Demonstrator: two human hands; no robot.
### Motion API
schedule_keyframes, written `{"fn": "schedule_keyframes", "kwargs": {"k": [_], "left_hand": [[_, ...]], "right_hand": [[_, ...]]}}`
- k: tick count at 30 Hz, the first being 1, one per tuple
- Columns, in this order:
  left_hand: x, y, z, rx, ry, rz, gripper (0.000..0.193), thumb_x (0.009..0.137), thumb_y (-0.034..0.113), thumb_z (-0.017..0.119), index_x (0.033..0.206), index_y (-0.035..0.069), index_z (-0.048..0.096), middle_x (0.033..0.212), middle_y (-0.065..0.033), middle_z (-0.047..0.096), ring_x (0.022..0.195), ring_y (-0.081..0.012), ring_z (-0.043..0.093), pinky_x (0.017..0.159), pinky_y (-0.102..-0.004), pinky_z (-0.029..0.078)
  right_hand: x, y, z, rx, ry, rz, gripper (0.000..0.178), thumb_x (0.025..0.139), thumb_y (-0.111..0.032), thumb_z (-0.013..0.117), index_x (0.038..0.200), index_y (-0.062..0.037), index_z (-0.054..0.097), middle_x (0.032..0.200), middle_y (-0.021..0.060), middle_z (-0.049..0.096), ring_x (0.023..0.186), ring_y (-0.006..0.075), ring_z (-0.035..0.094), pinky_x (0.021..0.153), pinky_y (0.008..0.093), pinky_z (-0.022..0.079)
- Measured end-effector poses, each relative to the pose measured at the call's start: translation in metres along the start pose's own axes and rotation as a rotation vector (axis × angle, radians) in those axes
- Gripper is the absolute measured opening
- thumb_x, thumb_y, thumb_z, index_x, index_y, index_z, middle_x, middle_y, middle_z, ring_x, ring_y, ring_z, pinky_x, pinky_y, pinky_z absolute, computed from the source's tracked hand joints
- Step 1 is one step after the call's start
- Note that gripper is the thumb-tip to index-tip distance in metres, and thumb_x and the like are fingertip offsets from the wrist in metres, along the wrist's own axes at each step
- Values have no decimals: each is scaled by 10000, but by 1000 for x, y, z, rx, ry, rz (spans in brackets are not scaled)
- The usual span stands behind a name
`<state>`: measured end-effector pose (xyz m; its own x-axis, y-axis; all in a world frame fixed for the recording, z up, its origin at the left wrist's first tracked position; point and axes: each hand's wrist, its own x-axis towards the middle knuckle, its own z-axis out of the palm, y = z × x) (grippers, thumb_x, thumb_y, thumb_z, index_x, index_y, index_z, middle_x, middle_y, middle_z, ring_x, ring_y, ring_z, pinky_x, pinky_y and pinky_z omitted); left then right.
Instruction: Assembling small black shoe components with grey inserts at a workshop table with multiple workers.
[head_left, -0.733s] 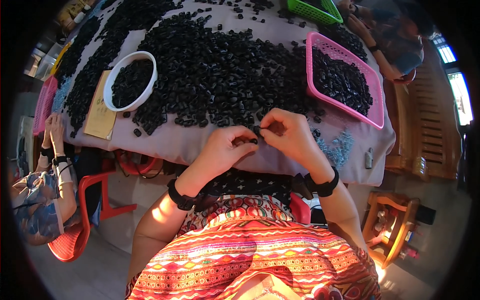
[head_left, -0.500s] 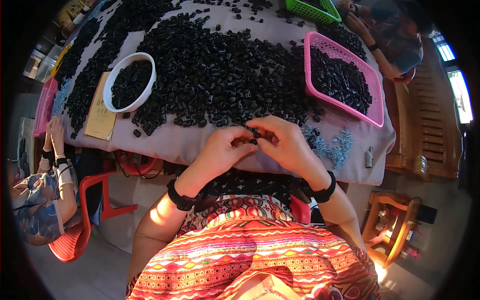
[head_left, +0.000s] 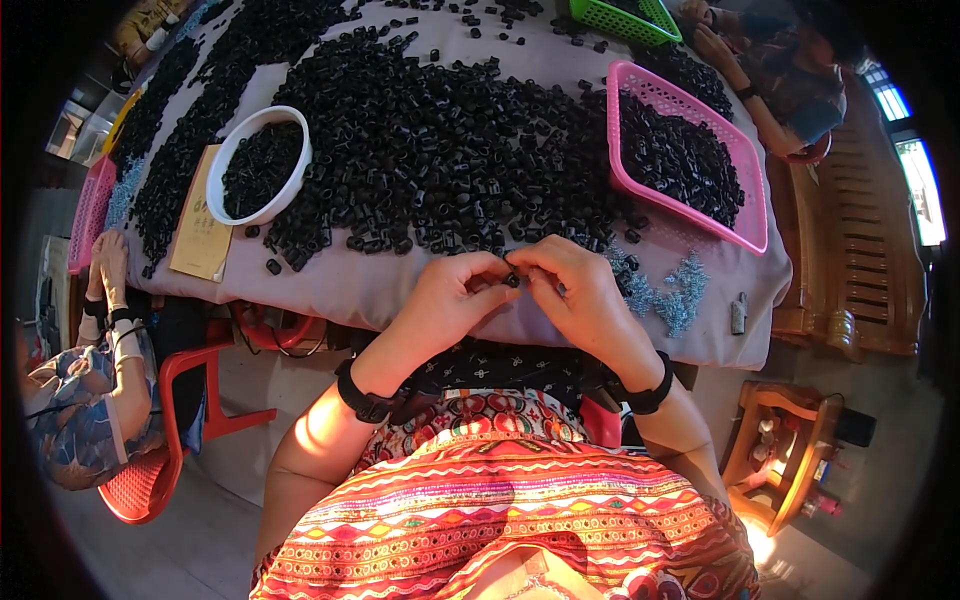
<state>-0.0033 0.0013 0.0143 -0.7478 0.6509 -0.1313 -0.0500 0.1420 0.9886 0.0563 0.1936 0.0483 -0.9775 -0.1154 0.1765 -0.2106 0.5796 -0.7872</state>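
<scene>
Just above the near edge of the cloth-covered table, my left hand (head_left: 452, 290) pinches a small black plastic piece (head_left: 512, 280) between thumb and fingertips. Close beside it, my right hand (head_left: 572, 282) is closed, its fingertips bent toward the top of that piece; whatever they hold is too small to make out. Beyond both hands spreads a large heap of similar black plastic pieces (head_left: 440, 150). Right of my right hand lies a loose pile of tiny blue-grey, wiry-looking parts (head_left: 682, 298), with a few black pieces among them.
A white round tub (head_left: 216, 190) of black parts stands at left beside a tan booklet (head_left: 203, 235). At right are a pink basket (head_left: 755, 215) of black pieces and a lighter (head_left: 738, 314). A green basket (head_left: 625, 25) sits farther back. Co-workers' hands (head_left: 110, 268) (head_left: 715, 48) show at both sides.
My right fingertips have shifted slightly, the thumb drawing back from the left hand. The black piece in my left fingers shows more plainly now.
</scene>
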Motion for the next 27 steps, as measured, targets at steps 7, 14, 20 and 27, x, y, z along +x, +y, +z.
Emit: {"fn": "schedule_keyframes", "kwargs": {"k": [7,14,20,27], "left_hand": [[0,-5,0,25,-7,36,193,931,87,697,1095,-15,693,927,-26,717,821,-66,631,731,-233,513],[-3,4,2,146,11,64,200,942,94,686,1112,-10,699,954,-29,723,852,-65,641,753,-237,519],[-3,6,1,-40,10,24,211,914,69,718,1108,-12,700,953,-29,721,848,-57,641,750,-221,517],[-1,4,2,13,-18,20,200,909,56,724,1092,-20,696,959,-24,717,847,-54,637,756,-221,519]], "right_hand": [[1,-18,-1,21,16,65,173,869,-77,699,1014,10,665,880,160,643,763,302,678,649,372,521],[1,-17,2,50,38,64,163,865,-83,714,977,13,646,885,144,652,714,278,667,632,354,528],[-4,-4,6,246,161,141,155,892,-41,669,1038,5,691,927,137,674,726,230,667,640,326,520],[-3,-7,0,71,100,13,152,911,-30,649,1053,-8,698,906,126,654,744,245,665,645,329,513]]}}
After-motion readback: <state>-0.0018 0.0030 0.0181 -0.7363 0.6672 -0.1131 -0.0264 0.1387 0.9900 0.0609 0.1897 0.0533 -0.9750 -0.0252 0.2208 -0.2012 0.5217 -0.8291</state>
